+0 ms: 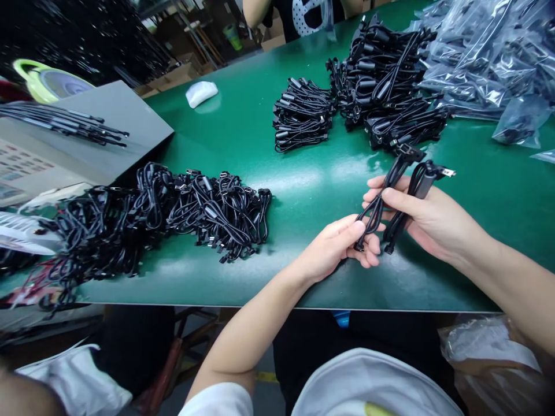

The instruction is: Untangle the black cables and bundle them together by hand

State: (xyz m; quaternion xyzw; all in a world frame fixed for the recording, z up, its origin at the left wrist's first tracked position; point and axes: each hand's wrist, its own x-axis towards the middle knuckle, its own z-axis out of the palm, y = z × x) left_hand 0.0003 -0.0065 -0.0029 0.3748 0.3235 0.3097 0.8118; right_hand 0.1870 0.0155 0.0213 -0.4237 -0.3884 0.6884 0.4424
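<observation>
Close to the table's front edge, both of my hands are on folded black cables. My left hand (342, 242) pinches the lower end of one cable bundle (373, 211) between thumb and fingers. My right hand (429, 214) is closed round a second black cable bundle (420, 184), and its thumb also presses on the upper part of the first. A metal plug shows at the top of the right bundle. Beyond my hands lies a large pile of folded black cables (381, 75), with a neater stack of cables (301, 115) beside it.
Another heap of black cables (217, 214) spreads over the left of the green table (303, 179). Clear plastic bags (489, 58) crowd the far right. A grey box (125, 127) carries black rods at left. A white object (202, 93) lies behind. People sit opposite and at left.
</observation>
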